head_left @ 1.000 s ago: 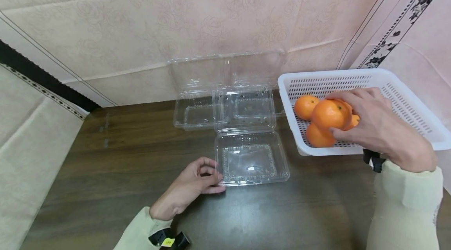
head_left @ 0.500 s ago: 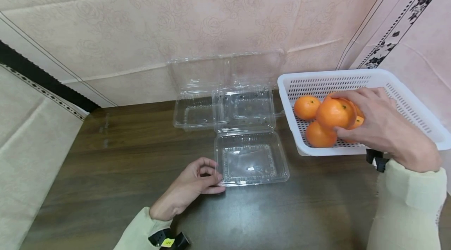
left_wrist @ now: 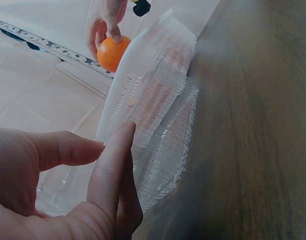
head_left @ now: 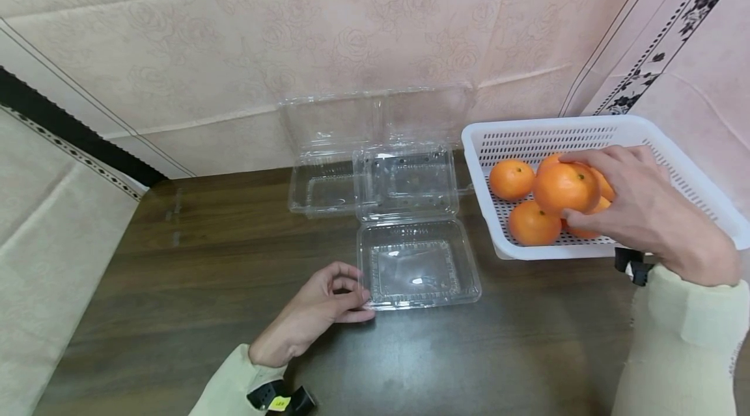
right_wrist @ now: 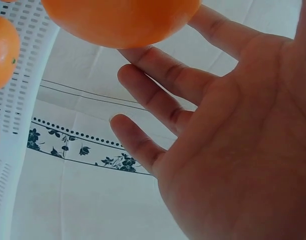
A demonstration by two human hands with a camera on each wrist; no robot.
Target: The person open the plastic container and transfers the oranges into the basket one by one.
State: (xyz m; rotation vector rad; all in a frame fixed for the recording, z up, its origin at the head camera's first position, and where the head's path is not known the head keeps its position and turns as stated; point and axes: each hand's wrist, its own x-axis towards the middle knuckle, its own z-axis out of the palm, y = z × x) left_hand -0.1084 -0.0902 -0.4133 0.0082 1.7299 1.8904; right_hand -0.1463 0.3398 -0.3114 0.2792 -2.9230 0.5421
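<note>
My left hand [head_left: 319,308] pinches the near left corner of a clear plastic clamshell box [head_left: 417,273], which lies with its lid up. In the left wrist view, thumb and index finger [left_wrist: 110,162] meet on the thin rim. Over the white basket [head_left: 547,125], my right hand [head_left: 653,208] holds an orange [head_left: 564,188] between thumb and fingers. That orange [left_wrist: 112,54] shows above the basket's rim in the left wrist view. Below it, several more oranges [head_left: 534,224] rest in the basket, some partly hidden by the held fruit and the hand.
Behind the box stands a second clear clamshell [head_left: 319,191], its lid up near the cloth-covered wall [head_left: 234,64]. The basket sits to the right of both boxes, close to the right wall. Dark wood tabletop [head_left: 193,273] extends left and in front.
My right hand has drifted slightly right with the orange, and more of the oranges underneath show. The left hand and the box have stayed in place.
</note>
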